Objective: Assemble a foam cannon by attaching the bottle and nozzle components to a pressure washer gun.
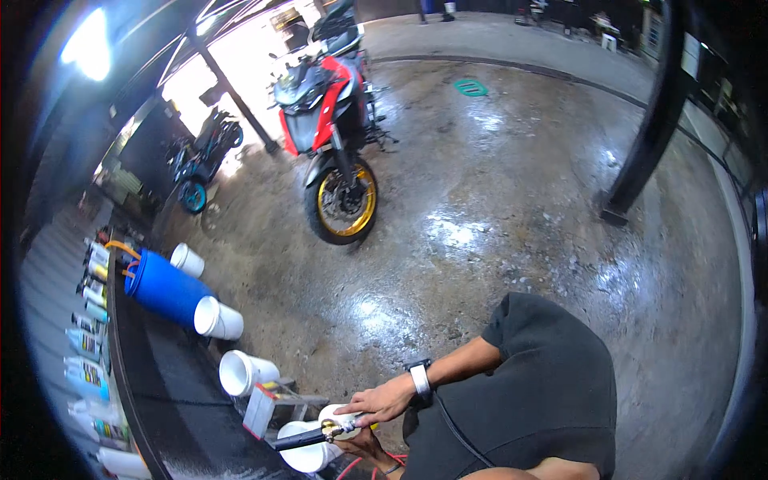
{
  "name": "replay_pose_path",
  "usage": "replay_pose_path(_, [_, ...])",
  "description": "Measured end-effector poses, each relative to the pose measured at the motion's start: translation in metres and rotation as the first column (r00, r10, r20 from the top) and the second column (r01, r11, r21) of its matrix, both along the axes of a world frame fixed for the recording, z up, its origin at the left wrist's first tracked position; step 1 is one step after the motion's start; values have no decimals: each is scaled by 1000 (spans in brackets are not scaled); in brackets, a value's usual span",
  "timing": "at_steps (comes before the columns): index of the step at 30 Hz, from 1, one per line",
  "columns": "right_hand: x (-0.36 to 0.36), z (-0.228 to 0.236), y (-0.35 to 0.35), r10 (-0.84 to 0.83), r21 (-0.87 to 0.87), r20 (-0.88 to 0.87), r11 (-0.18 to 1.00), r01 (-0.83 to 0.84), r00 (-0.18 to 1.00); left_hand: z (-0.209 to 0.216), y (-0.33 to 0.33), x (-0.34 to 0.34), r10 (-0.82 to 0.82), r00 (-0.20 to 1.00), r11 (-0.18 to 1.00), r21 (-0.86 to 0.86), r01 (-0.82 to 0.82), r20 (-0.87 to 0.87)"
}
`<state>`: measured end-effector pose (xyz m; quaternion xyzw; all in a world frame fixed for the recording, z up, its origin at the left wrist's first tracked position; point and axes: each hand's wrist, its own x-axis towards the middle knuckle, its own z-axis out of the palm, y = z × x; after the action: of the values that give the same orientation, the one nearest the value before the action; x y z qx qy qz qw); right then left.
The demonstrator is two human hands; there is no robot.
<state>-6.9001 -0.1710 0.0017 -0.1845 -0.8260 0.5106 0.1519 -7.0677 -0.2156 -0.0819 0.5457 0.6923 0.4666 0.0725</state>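
Note:
Both my hands are on a foam sprayer with a white bottle (334, 414), a brass fitting (330, 430) and a dark nozzle (300, 440) pointing left. My right hand (382, 402), with a white-faced watch on its wrist, reaches over the top, its fingers bent on the bottle and metal fitting. Underneath, my left hand (365, 442) supports the sprayer; its fingers are partly hidden, and a dark band circles that wrist. Just below the sprayer stands a white bucket (308, 459), partly covered by it.
A step stool (262, 410) stands beside the sprayer. White buckets (218, 318) and a blue drum (172, 286) line the dark counter (172, 392), behind which bottles (86, 376) sit. A red motorcycle (336, 120) is parked on the wet floor; a black post (652, 120) rises right.

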Motion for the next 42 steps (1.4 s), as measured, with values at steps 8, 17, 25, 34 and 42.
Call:
replay_pose_path(8, [-43, 13, -31, -199, 71, 54, 978, 195, 979, 19, -26, -6, -232, 972, 972, -31, 231, -29])
replay_pose_path(17, [-71, -24, -38, -291, -150, 70, 942, 299, 954, -42, -54, -58, -267, 911, 922, -192, 337, 316])
replay_pose_path(25, [-74, -29, -94, -305, 101, -20, 947, 306, 952, -77, -99, -48, -324, 818, 928, -10, 374, 475])
replay_pose_path(34, [-80, -20, -100, -295, -47, 39, 954, 296, 955, -81, -103, -48, -296, 885, 906, -188, 380, 360])
replay_pose_path(42, [-87, -42, -83, -518, 93, 135, 856, 509, 845, -86, -84, -52, -288, 888, 908, -194, 373, 359])
